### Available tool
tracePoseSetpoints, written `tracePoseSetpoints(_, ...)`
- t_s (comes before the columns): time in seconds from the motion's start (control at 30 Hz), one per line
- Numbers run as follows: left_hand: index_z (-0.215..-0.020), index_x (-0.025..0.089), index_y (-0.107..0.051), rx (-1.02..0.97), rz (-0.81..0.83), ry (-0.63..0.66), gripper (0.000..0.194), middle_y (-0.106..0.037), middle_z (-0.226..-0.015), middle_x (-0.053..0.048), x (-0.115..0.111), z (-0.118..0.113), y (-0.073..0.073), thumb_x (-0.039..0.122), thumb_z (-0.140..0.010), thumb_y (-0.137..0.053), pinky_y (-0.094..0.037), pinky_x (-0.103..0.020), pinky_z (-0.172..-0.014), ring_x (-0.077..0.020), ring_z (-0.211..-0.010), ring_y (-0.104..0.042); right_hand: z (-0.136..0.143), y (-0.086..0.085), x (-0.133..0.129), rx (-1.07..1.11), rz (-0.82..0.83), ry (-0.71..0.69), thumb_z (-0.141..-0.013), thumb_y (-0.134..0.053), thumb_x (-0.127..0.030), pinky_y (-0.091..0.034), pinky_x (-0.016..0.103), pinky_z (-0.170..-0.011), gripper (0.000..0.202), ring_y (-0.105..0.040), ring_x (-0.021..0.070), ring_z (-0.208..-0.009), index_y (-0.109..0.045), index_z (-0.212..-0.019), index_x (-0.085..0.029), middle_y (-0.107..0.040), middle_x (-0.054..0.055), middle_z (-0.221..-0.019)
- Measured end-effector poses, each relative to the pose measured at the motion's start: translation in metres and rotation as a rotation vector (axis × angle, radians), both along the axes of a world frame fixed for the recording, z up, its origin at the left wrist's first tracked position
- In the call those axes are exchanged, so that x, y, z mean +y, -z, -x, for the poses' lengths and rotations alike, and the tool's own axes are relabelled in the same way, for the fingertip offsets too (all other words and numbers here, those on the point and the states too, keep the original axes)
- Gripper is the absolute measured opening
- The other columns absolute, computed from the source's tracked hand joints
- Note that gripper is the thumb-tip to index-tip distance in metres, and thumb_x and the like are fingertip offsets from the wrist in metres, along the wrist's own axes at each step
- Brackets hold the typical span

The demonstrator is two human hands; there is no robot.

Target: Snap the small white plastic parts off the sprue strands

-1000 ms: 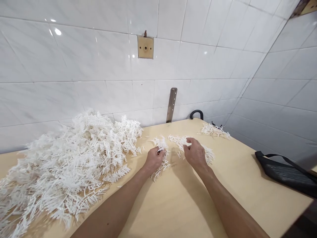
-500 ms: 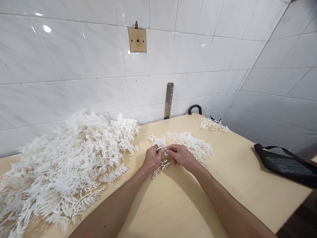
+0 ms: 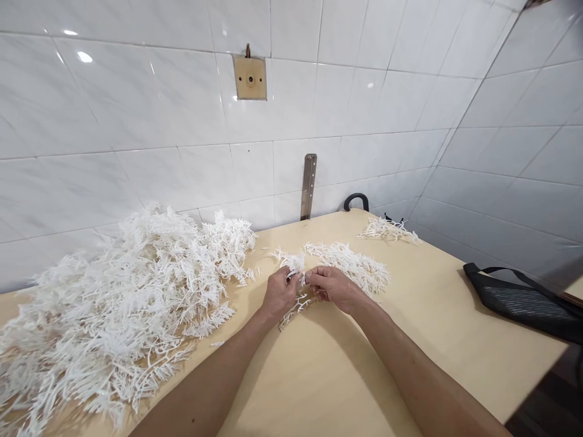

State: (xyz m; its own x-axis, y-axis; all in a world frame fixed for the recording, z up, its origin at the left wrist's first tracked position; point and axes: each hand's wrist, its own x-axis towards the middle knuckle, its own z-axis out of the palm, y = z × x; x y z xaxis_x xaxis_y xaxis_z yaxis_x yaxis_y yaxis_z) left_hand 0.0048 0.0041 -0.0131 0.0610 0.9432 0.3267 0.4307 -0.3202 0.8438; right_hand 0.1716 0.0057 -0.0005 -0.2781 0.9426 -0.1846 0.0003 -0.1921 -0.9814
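Note:
My left hand (image 3: 279,292) is closed around a white plastic sprig (image 3: 297,309) whose thin, branching stems hang below the fingers. Close on its right, the fingers of my right hand (image 3: 331,285) are pinched together at the upper part of the same sprig; the exact contact is too small to see clearly. Just behind both hands lies a small tuft of white sprigs (image 3: 294,261). A flat bunch of white sprigs (image 3: 350,264) rests behind my right hand.
A large heap of white sprigs (image 3: 136,291) covers the left of the tan table (image 3: 314,388). A smaller bunch (image 3: 389,229) lies at the back right, near a black curved handle (image 3: 356,199). A black mesh bag (image 3: 523,300) is at the right edge. A metal bracket (image 3: 308,185) stands against the tiled wall.
My right fingertips have shifted slightly right, away from the left hand. My left hand keeps its hold on the sprig. The whole view has moved a little.

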Motion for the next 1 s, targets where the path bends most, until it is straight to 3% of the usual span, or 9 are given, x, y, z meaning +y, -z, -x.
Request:
tracePoseSetpoints(0.17, -0.078, 0.016, -0.059, -0.089, 0.009, 0.037, 0.026, -0.061, -0.071, -0.001, -0.001, 0.000, -0.004, 0.040, -0.086, -0.053, -0.039, -0.025, -0.064, -0.0137, -0.066, -0.051, 0.000, -0.002, 0.000, 0.082, 0.048, -0.026, -0.070, -0.075, -0.048, -0.039, 0.023, -0.053, 0.036, -0.048, 0.0096, -0.056, -0.061, -0.073, -0.016, -0.054, -0.002, -0.062)
tracePoseSetpoints(0.4, -0.069, 0.017, -0.054, -0.049, 0.046, 0.041, 0.026, -0.055, -0.061, 0.002, -0.005, -0.001, -0.007, 0.037, -0.085, -0.054, -0.036, -0.024, -0.059, -0.0118, -0.059, -0.046, 0.003, 0.005, 0.001, 0.044, -0.028, 0.028, -0.070, -0.076, -0.048, -0.041, 0.022, -0.052, 0.036, -0.049, 0.0087, -0.055, -0.064, -0.077, -0.015, -0.054, -0.003, -0.062)
tracePoseSetpoints(0.53, -0.068, 0.017, -0.053, -0.043, 0.053, 0.019, 0.025, -0.053, -0.061, 0.002, -0.007, -0.001, -0.008, 0.036, -0.084, -0.052, -0.035, -0.024, -0.058, -0.0119, -0.059, -0.045, 0.007, 0.006, -0.001, -0.090, -0.138, 0.095, -0.075, -0.070, -0.045, -0.045, 0.024, -0.051, 0.030, -0.054, 0.0101, -0.054, -0.068, -0.086, -0.017, -0.063, 0.000, -0.070)
tracePoseSetpoints(0.73, -0.065, 0.019, -0.048, -0.006, 0.067, -0.029, 0.027, -0.050, -0.060, 0.003, -0.007, -0.001, -0.008, 0.037, -0.084, -0.051, -0.032, -0.024, -0.058, -0.0122, -0.059, -0.044, 0.018, -0.001, -0.008, -0.403, -0.304, 0.240, -0.078, -0.062, -0.036, -0.049, 0.027, -0.046, 0.017, -0.057, 0.0130, -0.048, -0.066, -0.083, -0.020, -0.068, 0.002, -0.073)
tracePoseSetpoints(1.0, -0.067, 0.019, -0.046, 0.066, 0.081, -0.004, 0.025, -0.048, -0.060, 0.004, -0.004, -0.001, -0.006, 0.036, -0.085, -0.051, -0.031, -0.025, -0.058, -0.0123, -0.059, -0.043, 0.020, -0.002, -0.012, -0.545, -0.340, 0.249, -0.079, -0.055, -0.027, -0.048, 0.027, -0.051, 0.013, -0.063, 0.0170, -0.059, -0.065, -0.083, -0.021, -0.069, 0.003, -0.075)
